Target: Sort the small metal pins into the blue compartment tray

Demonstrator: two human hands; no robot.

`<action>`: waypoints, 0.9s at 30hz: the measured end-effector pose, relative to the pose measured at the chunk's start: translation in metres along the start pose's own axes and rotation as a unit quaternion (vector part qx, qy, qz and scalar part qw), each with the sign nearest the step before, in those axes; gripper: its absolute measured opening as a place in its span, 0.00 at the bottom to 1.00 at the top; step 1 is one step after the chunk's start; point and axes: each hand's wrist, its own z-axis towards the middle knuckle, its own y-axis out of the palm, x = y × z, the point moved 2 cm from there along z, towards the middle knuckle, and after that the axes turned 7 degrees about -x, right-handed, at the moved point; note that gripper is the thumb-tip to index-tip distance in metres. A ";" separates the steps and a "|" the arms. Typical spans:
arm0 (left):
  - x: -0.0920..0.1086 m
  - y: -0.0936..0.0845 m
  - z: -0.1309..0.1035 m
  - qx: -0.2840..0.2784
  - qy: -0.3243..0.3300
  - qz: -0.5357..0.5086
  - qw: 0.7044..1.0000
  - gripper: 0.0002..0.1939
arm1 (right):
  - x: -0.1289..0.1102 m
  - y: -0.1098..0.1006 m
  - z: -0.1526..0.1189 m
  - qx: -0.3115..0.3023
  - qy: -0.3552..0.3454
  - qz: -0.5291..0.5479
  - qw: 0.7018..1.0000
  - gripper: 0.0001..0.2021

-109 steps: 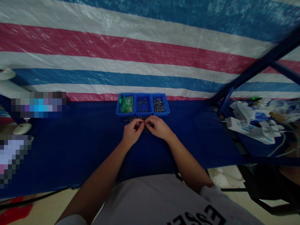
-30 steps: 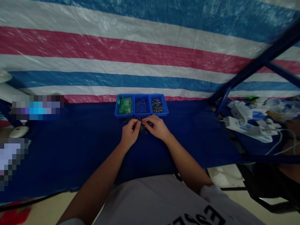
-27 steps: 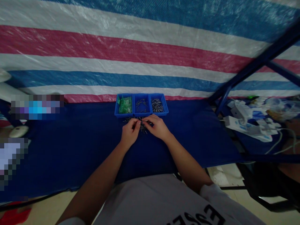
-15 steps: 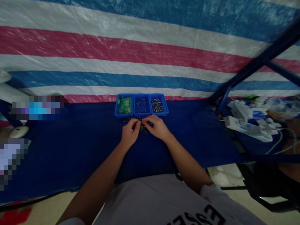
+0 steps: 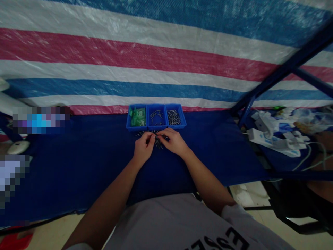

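My left hand (image 5: 144,146) and my right hand (image 5: 173,141) meet fingertip to fingertip over a loose pile of thin dark metal pieces (image 5: 158,143) on the blue table. Both are closed in a pinch. A thin metal piece shows at my right fingertips; what my left fingers pinch is too small to make out. Just beyond the hands stands a blue three-part tray (image 5: 148,128). Green plastic packets (image 5: 138,117) lie in its left compartment, a few thin pieces (image 5: 156,114) in the middle one, and many short metal pieces (image 5: 174,117) in the right one.
The blue table (image 5: 96,163) stretches to both sides, with a striped sheet (image 5: 166,62) behind it. Blue frame bars (image 5: 270,80) rise at the right, beside a white power strip (image 5: 275,144) with cables and plastic bags. A white rounded object (image 5: 18,147) is at the left.
The view has shifted very slightly. Both hands keep nearly the same pinched pose over the pile.
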 end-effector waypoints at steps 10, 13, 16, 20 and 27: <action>-0.002 0.001 0.000 0.004 0.004 -0.002 1.000 0.11 | -0.001 0.000 0.000 -0.010 0.008 0.000 1.000 0.07; -0.002 0.001 0.000 0.003 0.004 0.000 1.000 0.11 | 0.000 0.000 0.000 -0.008 0.007 0.002 1.000 0.07; -0.003 0.001 0.000 0.003 0.005 0.000 1.000 0.11 | 0.000 0.001 0.000 -0.010 0.009 -0.003 1.000 0.07; -0.002 0.001 0.000 0.003 0.004 -0.002 1.000 0.10 | 0.000 0.000 0.000 -0.010 0.007 -0.004 1.000 0.07; -0.001 0.000 0.000 -0.002 -0.003 -0.001 1.000 0.11 | -0.002 -0.001 0.000 -0.014 0.006 -0.004 1.000 0.07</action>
